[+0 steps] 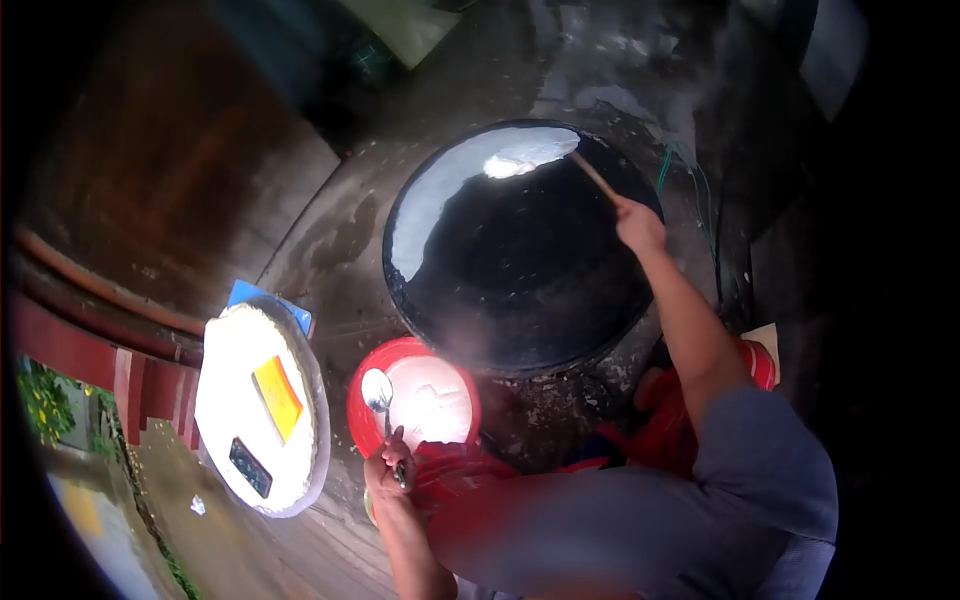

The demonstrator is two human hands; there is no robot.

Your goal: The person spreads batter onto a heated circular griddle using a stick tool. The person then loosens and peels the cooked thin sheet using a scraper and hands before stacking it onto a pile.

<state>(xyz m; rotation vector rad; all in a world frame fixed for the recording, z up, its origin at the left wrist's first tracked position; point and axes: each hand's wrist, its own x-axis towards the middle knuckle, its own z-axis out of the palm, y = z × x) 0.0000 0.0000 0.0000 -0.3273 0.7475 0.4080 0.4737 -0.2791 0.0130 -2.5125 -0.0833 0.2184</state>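
A large round black griddle (530, 270) lies in front of me, with a curved band of white batter (415, 215) along its left and far side. My right hand (641, 227) is closed around a wooden stick (598, 181) at the griddle's right edge. The stick's far tip meets the thicker white batter at the top, so its end shape is hidden. Low on the left, my left hand (385, 468) grips a large metal spoon (377, 391). The spoon's bowl is over a red basin (361, 378) holding white batter (432, 403).
Left of the basin stands a round white surface (228, 390) bearing a yellow packet (277, 398) and a dark phone (250, 467). A blue object (272, 303) shows behind it. Thin green cords (664, 170) hang right of the griddle. Faint steam drifts near the griddle's front edge.
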